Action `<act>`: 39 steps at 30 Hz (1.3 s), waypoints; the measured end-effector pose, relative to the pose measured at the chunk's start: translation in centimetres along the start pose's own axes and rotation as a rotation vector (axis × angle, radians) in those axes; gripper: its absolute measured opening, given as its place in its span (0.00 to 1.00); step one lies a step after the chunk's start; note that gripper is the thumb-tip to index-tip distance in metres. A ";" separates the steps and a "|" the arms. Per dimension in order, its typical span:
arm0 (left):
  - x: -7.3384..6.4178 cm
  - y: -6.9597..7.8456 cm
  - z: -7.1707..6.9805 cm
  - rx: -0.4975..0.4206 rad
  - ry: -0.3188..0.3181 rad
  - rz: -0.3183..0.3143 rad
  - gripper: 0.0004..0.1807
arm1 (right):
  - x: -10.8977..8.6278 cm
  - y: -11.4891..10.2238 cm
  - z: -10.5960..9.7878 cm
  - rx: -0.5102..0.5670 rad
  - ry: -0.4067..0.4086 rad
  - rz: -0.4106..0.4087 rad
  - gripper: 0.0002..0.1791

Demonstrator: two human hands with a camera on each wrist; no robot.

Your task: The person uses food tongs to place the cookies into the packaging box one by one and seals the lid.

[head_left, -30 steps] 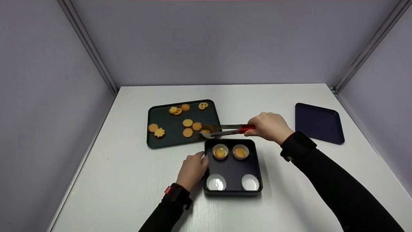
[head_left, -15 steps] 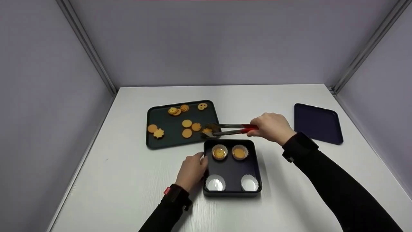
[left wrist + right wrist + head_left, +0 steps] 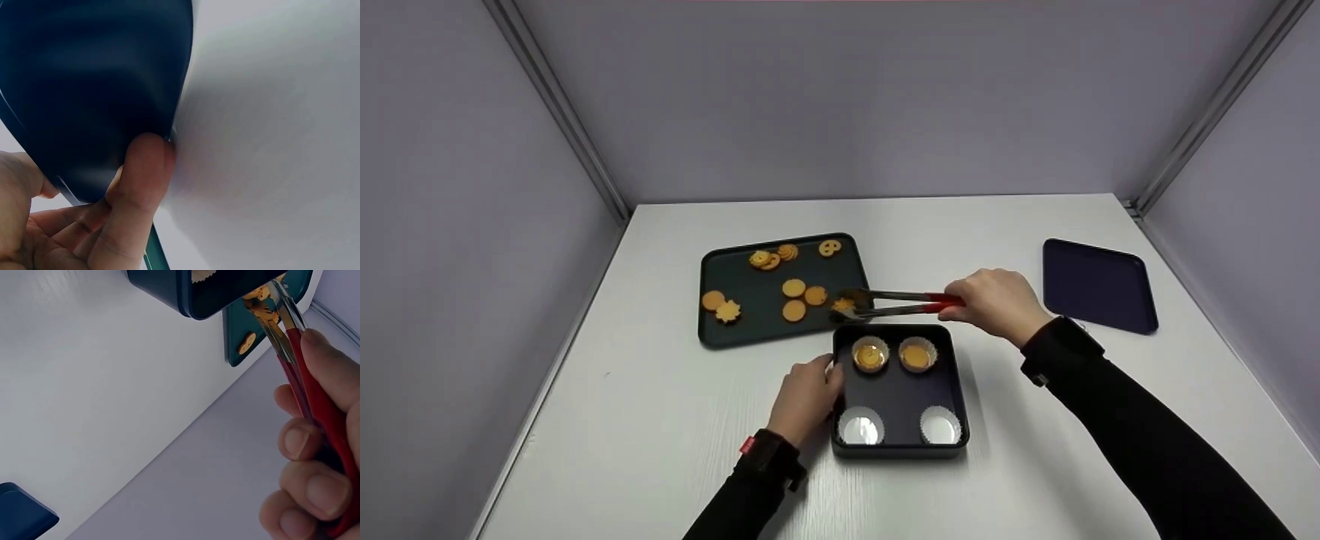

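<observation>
My right hand (image 3: 996, 304) grips the red handles of metal tongs (image 3: 901, 309), seen also as red grips (image 3: 323, 399) in the right wrist view. The tongs' tips sit over the right end of the dark green tray (image 3: 750, 330), around a small flower-edged cookie (image 3: 844, 304). With my left hand (image 3: 804, 397) I hold the left side of a deep dark square baking pan (image 3: 900, 451), fingers against its outer wall (image 3: 84, 84) in the left wrist view. Inside the pan stand two paper cups with a cookie each (image 3: 871, 355) and two bare white paper cups (image 3: 940, 426).
Round cookies (image 3: 793, 288), a pretzel-shaped cookie (image 3: 830, 247), a flower-shaped cookie (image 3: 727, 311) and several swirled ones lie on the green tray. A flat dark purple tray (image 3: 1099, 285) lies at the right of the white table (image 3: 645, 450). Grey panels (image 3: 840, 97) enclose the table.
The tongs have shifted slightly right and now sit around the flower-edged cookie, which shows more clearly between their tips. My left hand stays at the pan's side.
</observation>
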State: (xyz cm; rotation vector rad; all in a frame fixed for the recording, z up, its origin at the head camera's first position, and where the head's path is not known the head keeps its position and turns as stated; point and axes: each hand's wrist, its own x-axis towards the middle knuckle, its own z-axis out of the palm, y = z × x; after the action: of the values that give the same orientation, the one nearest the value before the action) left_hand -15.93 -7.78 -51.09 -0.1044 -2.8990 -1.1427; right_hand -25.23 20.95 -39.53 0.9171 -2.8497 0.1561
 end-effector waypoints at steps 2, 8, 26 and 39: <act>0.0 0.0 0.0 -0.004 0.001 0.005 0.21 | -0.2 0.2 0.1 -0.004 0.026 -0.016 0.16; 0.0 0.0 -0.1 -0.008 0.001 0.015 0.21 | -1.0 0.9 0.5 0.004 0.095 -0.029 0.16; 0.0 -0.3 -0.1 -0.012 0.002 0.017 0.21 | -3.8 1.9 -0.5 -0.033 0.266 -0.077 0.15; 0.0 -0.2 0.1 0.000 0.013 0.023 0.20 | -7.6 3.5 -1.2 -0.066 0.475 -0.192 0.15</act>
State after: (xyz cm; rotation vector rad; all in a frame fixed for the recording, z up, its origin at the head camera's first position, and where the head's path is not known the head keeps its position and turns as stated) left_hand -15.97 -7.86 -51.28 -0.1299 -2.8785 -1.1357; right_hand -21.05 28.29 -39.84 0.9798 -2.3085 0.2225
